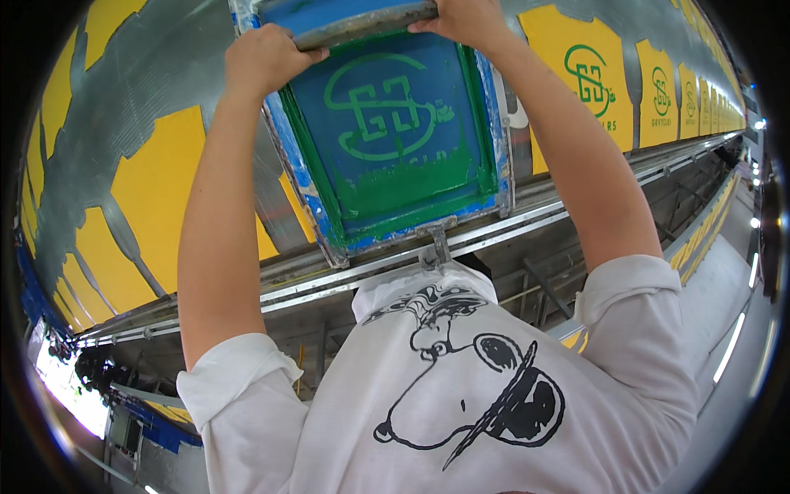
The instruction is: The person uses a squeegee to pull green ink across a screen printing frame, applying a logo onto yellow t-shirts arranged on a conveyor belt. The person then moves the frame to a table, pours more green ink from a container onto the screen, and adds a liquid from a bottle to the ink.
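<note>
A squeegee [362, 28] with a greyish, ink-stained bar lies across the far part of a screen-printing frame [317, 210]. My left hand [265, 62] is closed round its left end, thumb along the near side. Round the right end, my right hand [467, 21] is closed too, partly cut off by the upper edge. Inside the frame, the blue mesh [329, 99] carries a round letter-like design. Green ink [403, 193] lies thick along the mesh's near end and down both sides. The frame rests on the printing table over a yellow fabric piece, mostly hidden.
Yellow shirt-shaped fabric pieces [156, 185] lie along the grey table [164, 74] on both sides. Those to the right bear a green print [589, 81]. A metal rail [535, 226] runs along the table's near edge, and a bracket [440, 243] joins the frame there.
</note>
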Available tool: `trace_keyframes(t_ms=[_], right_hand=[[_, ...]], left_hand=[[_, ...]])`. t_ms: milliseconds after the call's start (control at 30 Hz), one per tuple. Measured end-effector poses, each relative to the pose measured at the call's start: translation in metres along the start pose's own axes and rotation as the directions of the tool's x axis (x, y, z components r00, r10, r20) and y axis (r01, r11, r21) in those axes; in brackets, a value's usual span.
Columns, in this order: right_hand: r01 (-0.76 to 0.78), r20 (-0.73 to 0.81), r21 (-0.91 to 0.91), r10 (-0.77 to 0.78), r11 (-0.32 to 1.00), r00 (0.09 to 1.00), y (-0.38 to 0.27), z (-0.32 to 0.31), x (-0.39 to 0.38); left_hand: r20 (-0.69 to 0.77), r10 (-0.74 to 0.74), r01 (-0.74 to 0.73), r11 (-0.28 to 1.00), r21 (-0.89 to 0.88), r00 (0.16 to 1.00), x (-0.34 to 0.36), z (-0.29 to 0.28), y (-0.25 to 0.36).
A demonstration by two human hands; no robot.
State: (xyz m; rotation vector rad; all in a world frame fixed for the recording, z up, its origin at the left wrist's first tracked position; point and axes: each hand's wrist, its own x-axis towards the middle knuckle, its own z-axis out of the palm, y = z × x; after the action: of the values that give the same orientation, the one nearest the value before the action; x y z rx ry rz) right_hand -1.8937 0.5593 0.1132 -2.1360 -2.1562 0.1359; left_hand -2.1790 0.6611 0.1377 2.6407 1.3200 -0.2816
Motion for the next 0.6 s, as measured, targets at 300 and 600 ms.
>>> trace_keyframes(t_ms=[300, 600], right_hand=[[0.038, 0.005, 0.012, -0.039, 0.999, 0.999, -0.025, 0.003, -0.101], [0.147, 0.001, 0.105, -0.147, 0.984, 0.989, -0.063, 0.009, -0.275]], left_hand=[[0.078, -0.046, 0.047, 0.999, -0.021, 0.996, -0.095, 0.022, 0.043], [0.003, -0.028, 0.029, 0.989, -0.143, 1.000, -0.258, 0.075, 0.109]])
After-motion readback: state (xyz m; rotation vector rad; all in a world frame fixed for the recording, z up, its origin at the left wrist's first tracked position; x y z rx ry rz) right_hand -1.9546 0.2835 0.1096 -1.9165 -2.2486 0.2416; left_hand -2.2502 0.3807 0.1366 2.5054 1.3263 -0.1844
